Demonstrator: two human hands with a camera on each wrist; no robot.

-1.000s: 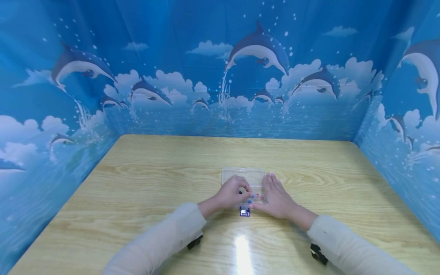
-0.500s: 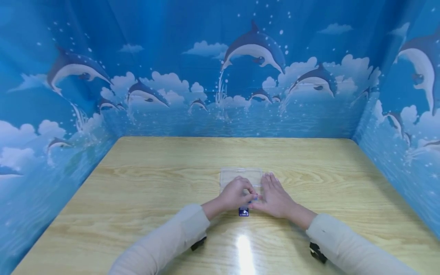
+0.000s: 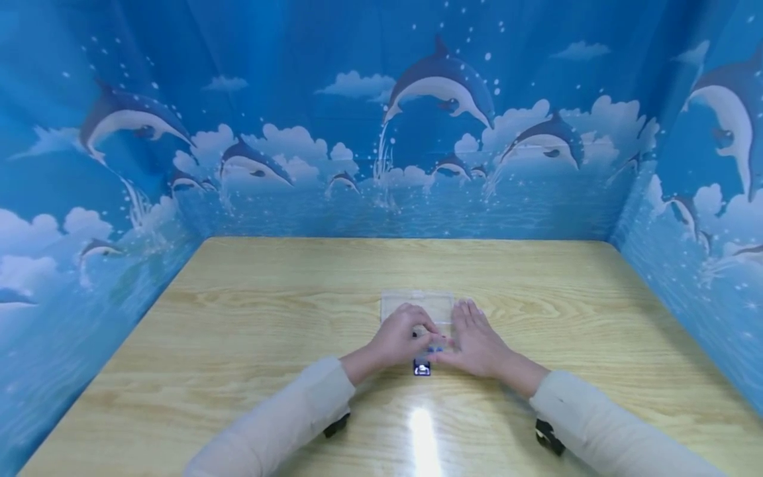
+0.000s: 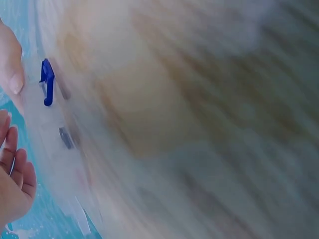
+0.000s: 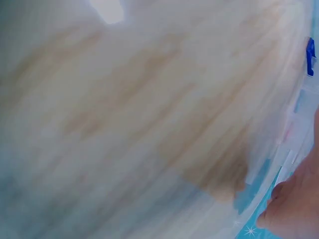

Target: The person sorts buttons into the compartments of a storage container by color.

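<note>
A small clear plastic box (image 3: 417, 308) lies on the table with its lid folded back toward the far side. A dark blue latch (image 3: 422, 368) sticks out at its near edge. Small blue pieces (image 3: 436, 349) show inside, between the hands. My left hand (image 3: 402, 334) is over the box's left part, thumb and index tips close together; whether they pinch a small piece, I cannot tell. Its other fingers curl in the left wrist view. My right hand (image 3: 479, 344) lies flat along the box's right side, fingers straight, thumb by the latch (image 5: 311, 57).
The wood-grain table (image 3: 286, 285) stretches around the box on all sides. A blue dolphin-print curtain (image 3: 334, 132) hangs behind the table and along its left and right sides.
My left hand moved right toward the right hand's thumb, then back left, uncovering the blue pieces. The right hand has stayed in place at the box's side.
</note>
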